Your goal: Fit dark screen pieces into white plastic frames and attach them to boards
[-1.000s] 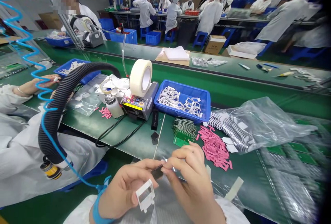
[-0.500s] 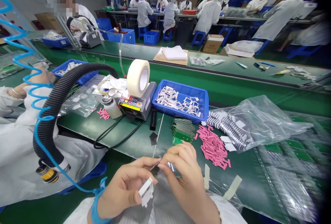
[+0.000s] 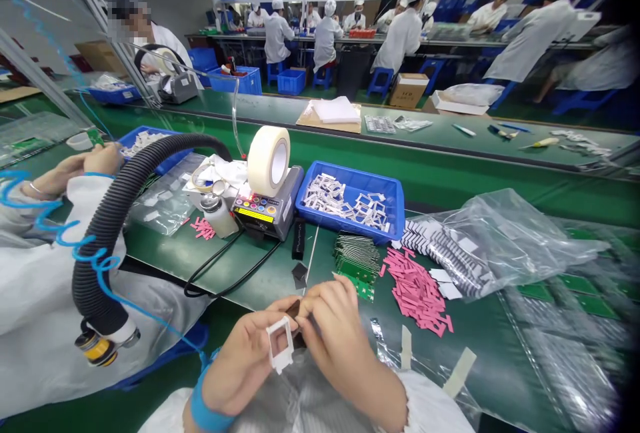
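Note:
My left hand [image 3: 240, 353], with a blue band [image 3: 206, 396] round its wrist, is closed on a small white plastic frame [image 3: 285, 358] with a square opening. Its upper fingers also touch a thin dark piece [image 3: 292, 311], mostly hidden between the hands. My right hand [image 3: 337, 330] pinches that dark piece from the other side, fingertips close to the left ones. Just beyond the hands, a row of green circuit boards [image 3: 361, 280] stands on the bench. Right of it is a pile of pink strips [image 3: 417, 293].
A blue tray [image 3: 400, 203] holds more white frames. Left of it stands a tape dispenser [image 3: 257, 216] with a tape roll [image 3: 267, 160]. A black hose [image 3: 97, 246] arches on the left beside a co-worker's sleeve [image 3: 93, 206]. Plastic bags [image 3: 525, 233] lie right.
Both hands have drawn closer together. The white frame has turned so its square opening faces me. The view has shifted slightly, and the co-worker's hands at left now hold a small green board.

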`<state>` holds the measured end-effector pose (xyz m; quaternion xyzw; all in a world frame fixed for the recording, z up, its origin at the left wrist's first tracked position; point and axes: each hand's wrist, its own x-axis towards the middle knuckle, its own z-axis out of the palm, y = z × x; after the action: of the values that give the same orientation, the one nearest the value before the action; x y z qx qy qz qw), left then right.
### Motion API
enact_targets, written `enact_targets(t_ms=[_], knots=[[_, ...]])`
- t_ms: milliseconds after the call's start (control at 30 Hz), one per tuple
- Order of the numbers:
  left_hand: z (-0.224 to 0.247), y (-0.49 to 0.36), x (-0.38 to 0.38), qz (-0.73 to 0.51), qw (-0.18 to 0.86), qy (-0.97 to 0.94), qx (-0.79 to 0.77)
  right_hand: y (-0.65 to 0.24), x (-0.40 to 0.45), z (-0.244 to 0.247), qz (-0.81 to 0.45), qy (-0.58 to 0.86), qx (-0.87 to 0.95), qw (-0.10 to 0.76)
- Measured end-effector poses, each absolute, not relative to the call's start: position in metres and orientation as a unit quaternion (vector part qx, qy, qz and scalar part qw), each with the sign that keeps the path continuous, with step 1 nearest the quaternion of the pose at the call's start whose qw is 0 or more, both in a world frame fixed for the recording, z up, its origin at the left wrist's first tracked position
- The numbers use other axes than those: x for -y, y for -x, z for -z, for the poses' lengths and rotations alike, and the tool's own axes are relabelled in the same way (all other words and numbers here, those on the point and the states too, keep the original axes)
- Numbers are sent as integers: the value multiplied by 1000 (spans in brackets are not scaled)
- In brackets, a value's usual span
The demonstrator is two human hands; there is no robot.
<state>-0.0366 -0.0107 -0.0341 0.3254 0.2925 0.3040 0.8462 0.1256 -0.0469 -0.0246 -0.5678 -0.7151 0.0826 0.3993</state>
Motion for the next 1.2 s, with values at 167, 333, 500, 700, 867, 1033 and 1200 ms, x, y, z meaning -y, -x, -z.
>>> enact_targets(t_ms=[167, 333, 500, 700, 867, 1033, 1200], knots=[[43, 42, 4, -363, 865, -224, -266, -124, 56, 23, -161, 538, 724, 400], [51, 49, -1, -396, 855, -185, -279, -134, 58, 70, -144, 602, 724, 305], [47, 41, 2, -375, 865, -204, -263, -147, 48, 94, -55, 599, 748, 279], [40, 23, 12, -339, 881, -242, -225, -142, 42, 41, 32, 499, 804, 322], [40, 22, 14, -336, 881, -236, -235, -142, 37, 39, 45, 469, 825, 311], [37, 29, 14, -292, 921, -190, -172, -142, 41, 29, -209, 463, 721, 471], [30, 27, 17, -267, 934, -210, -109, -125, 47, 25, -493, 337, 535, 598]])
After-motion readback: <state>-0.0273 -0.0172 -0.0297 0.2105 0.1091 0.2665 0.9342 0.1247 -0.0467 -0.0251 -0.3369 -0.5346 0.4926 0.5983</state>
